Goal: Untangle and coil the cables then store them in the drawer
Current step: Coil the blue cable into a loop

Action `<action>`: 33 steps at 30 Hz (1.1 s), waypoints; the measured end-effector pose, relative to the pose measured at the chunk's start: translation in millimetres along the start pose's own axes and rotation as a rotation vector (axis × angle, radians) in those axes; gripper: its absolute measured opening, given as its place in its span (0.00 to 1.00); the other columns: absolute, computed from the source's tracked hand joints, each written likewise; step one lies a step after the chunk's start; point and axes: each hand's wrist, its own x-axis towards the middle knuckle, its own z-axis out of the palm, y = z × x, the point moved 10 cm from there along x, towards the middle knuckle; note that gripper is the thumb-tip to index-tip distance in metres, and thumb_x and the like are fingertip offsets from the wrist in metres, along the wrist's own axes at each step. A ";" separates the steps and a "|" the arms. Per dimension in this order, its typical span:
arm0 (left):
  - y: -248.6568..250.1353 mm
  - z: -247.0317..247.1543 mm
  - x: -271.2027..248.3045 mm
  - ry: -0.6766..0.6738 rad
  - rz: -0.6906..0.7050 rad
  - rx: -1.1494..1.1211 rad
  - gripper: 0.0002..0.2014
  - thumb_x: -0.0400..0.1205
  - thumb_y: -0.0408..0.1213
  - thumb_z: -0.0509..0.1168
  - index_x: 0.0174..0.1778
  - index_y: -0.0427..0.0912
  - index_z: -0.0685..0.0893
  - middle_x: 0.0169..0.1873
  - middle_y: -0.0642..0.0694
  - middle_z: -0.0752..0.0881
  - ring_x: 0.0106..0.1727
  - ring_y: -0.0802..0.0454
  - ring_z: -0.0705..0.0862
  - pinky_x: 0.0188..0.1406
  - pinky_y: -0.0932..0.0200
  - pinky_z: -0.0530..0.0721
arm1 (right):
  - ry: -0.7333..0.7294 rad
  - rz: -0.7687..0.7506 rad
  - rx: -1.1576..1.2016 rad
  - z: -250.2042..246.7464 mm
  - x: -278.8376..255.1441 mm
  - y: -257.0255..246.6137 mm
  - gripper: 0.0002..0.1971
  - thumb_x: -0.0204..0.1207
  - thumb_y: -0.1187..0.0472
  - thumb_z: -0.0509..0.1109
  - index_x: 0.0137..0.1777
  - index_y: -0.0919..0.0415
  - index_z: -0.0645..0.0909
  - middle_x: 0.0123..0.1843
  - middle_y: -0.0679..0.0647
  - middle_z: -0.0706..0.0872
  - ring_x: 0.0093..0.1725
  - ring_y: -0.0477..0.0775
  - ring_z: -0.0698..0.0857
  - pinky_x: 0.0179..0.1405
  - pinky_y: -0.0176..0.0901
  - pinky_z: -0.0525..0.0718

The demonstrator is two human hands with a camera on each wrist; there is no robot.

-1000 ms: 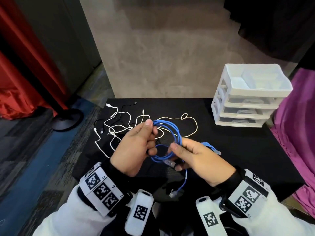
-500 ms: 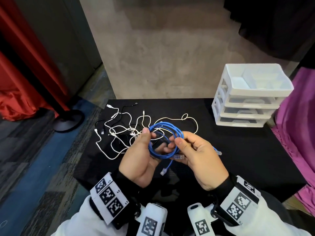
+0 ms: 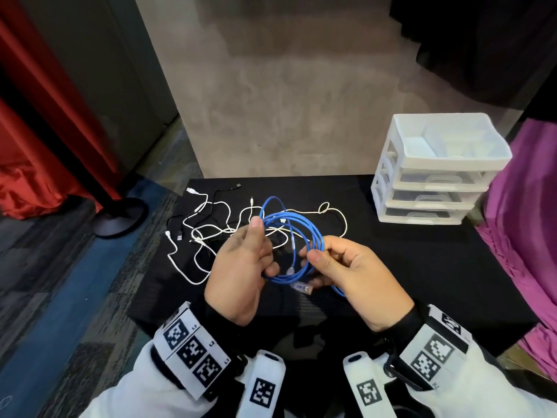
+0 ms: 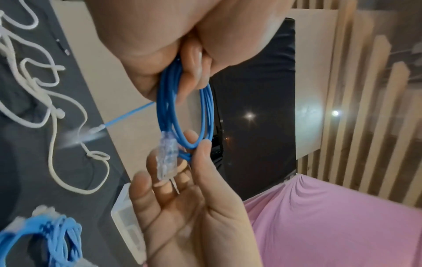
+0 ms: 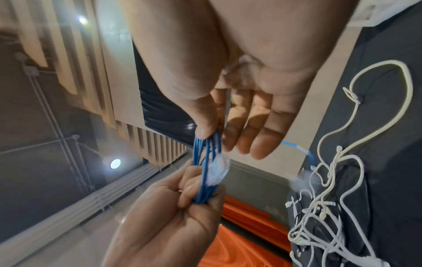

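Note:
A blue network cable [image 3: 297,227] is wound into a coil of several loops and held above the black table [image 3: 422,267]. My left hand [image 3: 262,239] pinches the coil's left side between thumb and fingers. At the right side, my right hand [image 3: 310,254] pinches the loops with thumb and forefinger. A clear plug [image 3: 302,287] sticks out at the coil's bottom. The left wrist view shows the blue cable [image 4: 167,108] running from my left hand down to that plug [image 4: 167,155] over my right palm. In the right wrist view the blue cable [image 5: 205,162] spans both hands.
Tangled white cables [image 3: 208,233] and a black cable [image 3: 223,193] lie at the table's far left. A white three-drawer unit [image 3: 434,173] stands at the far right, drawers closed, with an open tray on top. Another blue cable bundle [image 4: 45,238] lies below my hands. Pink cloth [image 3: 527,221] borders the right.
The loose blue tail that hung below my hands has shortened onto the coil. The coil is now wider, and its plug end sits at the bottom.

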 end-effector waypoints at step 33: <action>35.3 7.2 0.4 -0.308 0.051 0.281 0.23 0.91 0.41 0.57 0.28 0.52 0.80 0.26 0.49 0.59 0.24 0.58 0.55 0.22 0.60 0.51 | 0.172 -0.056 -0.162 -51.7 18.4 6.8 0.09 0.88 0.67 0.68 0.52 0.62 0.91 0.39 0.57 0.88 0.35 0.52 0.84 0.28 0.41 0.84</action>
